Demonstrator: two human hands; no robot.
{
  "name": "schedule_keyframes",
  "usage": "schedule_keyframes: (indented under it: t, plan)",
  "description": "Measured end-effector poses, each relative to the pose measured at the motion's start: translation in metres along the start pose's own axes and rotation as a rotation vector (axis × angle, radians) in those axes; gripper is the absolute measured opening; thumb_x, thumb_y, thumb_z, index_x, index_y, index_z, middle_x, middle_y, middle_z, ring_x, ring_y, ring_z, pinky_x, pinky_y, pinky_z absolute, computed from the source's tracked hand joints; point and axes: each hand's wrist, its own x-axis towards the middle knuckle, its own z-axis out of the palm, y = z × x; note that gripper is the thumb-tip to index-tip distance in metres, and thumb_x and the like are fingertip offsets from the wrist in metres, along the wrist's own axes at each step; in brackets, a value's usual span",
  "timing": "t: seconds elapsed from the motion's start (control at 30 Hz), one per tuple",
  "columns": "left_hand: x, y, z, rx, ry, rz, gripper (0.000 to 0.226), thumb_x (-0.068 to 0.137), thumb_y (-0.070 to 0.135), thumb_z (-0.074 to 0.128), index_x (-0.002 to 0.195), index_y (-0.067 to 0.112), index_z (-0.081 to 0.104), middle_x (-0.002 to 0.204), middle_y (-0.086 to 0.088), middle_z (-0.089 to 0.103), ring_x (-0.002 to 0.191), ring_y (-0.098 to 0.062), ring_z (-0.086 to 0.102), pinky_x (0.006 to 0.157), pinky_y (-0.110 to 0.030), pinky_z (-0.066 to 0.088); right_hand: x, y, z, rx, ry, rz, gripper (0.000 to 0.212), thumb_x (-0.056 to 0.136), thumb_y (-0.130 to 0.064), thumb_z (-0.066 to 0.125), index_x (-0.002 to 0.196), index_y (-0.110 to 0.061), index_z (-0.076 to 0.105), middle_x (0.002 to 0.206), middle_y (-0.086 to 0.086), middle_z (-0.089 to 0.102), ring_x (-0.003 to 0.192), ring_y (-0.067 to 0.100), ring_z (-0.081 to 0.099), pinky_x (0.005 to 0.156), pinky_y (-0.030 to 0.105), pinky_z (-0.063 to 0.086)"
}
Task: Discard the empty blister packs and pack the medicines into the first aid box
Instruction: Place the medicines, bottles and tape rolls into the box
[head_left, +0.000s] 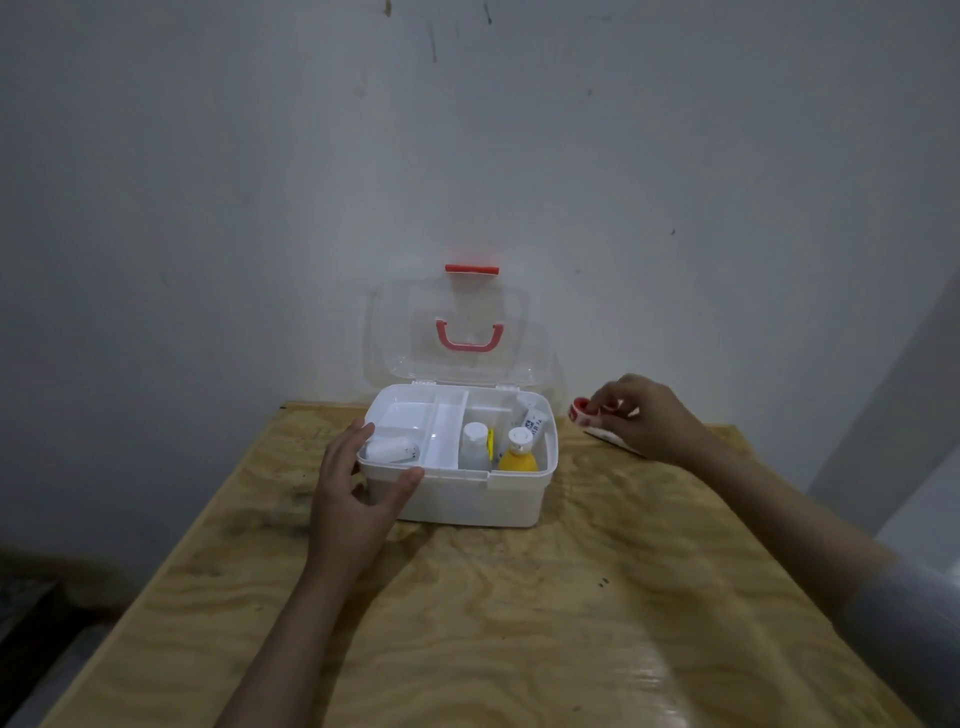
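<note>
A white first aid box (467, 499) stands open at the back of the plywood table (519, 623), its clear lid (400, 332) with a red handle upright against the wall. Inside are a white roll (392, 450) in the left compartment, a clear bottle (475, 448), a yellow bottle (518, 457) and a white tube (535, 422). My left hand (358, 493) grips the box's front left corner, thumb on the rim. My right hand (641, 418) is right of the box, fingers closed on a small red and white container (582, 410). A flat pack (613, 441) lies partly hidden under that hand.
A white wall (467, 156) rises directly behind the box. The table's left edge drops to a dark floor (31, 623). A grey surface (924, 467) stands past the table's right edge.
</note>
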Motion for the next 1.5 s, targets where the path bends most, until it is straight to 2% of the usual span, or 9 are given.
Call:
schedule_keyframes:
  t: [0.33,0.47,0.57,0.73,0.87,1.07,1.23,1.33,1.5]
  plan:
    - [-0.001,0.001,-0.001,-0.006,-0.009,-0.026,0.077,0.066,0.05,0.07,0.135,0.024,0.046,0.139,0.013,0.04,0.125,-0.007,0.04,0.094,-0.04,0.052,0.039,-0.162,0.026,0.055,-0.112,-0.322,0.025,0.078,-0.033,0.071,0.094,-0.014,0.071,0.082,-0.001,0.059,0.07,0.008,0.054,0.064,0.02,0.045]
    - [-0.001,0.0,-0.003,-0.03,-0.025,-0.029,0.078,0.069,0.05,0.073,0.138,0.03,0.042,0.14,0.013,0.04,0.127,-0.007,0.042,0.098,-0.044,0.05,0.068,-0.186,0.079,-0.16,-0.243,-0.281,0.023,0.08,-0.029,0.071,0.093,-0.01,0.07,0.091,0.006,0.068,0.074,0.016,0.053,0.063,0.026,0.039]
    - [-0.002,0.003,-0.005,-0.019,-0.04,-0.027,0.082,0.068,0.055,0.07,0.14,0.032,0.04,0.142,0.012,0.04,0.128,-0.01,0.042,0.097,-0.043,0.051,0.078,-0.191,0.103,-0.267,-0.293,-0.215,0.023,0.083,-0.029,0.066,0.095,-0.01,0.07,0.099,0.011,0.069,0.084,0.024,0.059,0.069,0.033,0.049]
    - [-0.001,-0.002,-0.007,-0.01,-0.054,-0.003,0.081,0.068,0.06,0.07,0.139,0.036,0.04,0.143,0.011,0.041,0.128,-0.008,0.043,0.096,-0.044,0.051,0.071,-0.193,0.096,-0.216,-0.329,-0.205,0.024,0.085,-0.021,0.062,0.107,-0.011,0.069,0.115,0.01,0.066,0.102,0.026,0.061,0.087,0.037,0.052]
    - [0.0,-0.004,-0.006,-0.004,-0.035,-0.013,0.076,0.07,0.05,0.075,0.138,0.034,0.042,0.139,0.015,0.041,0.127,-0.007,0.042,0.096,-0.043,0.051,0.062,-0.17,0.055,-0.057,-0.16,-0.168,0.022,0.086,-0.01,0.06,0.106,-0.013,0.068,0.119,0.007,0.066,0.104,0.02,0.062,0.092,0.034,0.05]
    - [0.0,-0.007,-0.002,-0.024,-0.006,-0.009,0.076,0.068,0.048,0.075,0.136,0.034,0.044,0.137,0.019,0.04,0.126,-0.006,0.043,0.096,-0.039,0.051,0.029,-0.058,0.008,-0.037,0.104,0.085,0.019,0.083,-0.005,0.055,0.094,-0.009,0.071,0.097,0.01,0.072,0.082,0.018,0.062,0.074,0.023,0.044]
    - [0.0,-0.008,-0.001,-0.019,0.006,0.003,0.072,0.069,0.049,0.074,0.133,0.041,0.041,0.136,0.02,0.039,0.127,-0.009,0.044,0.093,-0.037,0.052,-0.014,0.047,0.017,-0.335,-0.098,0.393,0.045,0.086,-0.022,0.057,0.13,-0.019,0.047,0.124,0.014,0.053,0.109,0.032,0.054,0.088,0.042,0.049]
    - [-0.001,-0.007,0.0,-0.004,0.013,0.004,0.07,0.071,0.043,0.076,0.132,0.039,0.042,0.135,0.02,0.039,0.125,-0.009,0.044,0.089,-0.029,0.05,-0.035,0.073,0.031,-0.306,-0.102,0.399,0.043,0.087,-0.02,0.053,0.13,-0.019,0.048,0.122,0.012,0.057,0.108,0.03,0.055,0.085,0.04,0.049]
    - [0.0,-0.006,0.0,0.012,0.012,0.003,0.067,0.072,0.036,0.077,0.132,0.03,0.047,0.135,0.017,0.039,0.123,-0.009,0.043,0.087,-0.027,0.049,-0.052,0.075,0.051,-0.199,0.162,0.314,0.028,0.085,-0.015,0.058,0.112,-0.012,0.061,0.1,0.012,0.058,0.091,0.031,0.057,0.066,0.038,0.05]
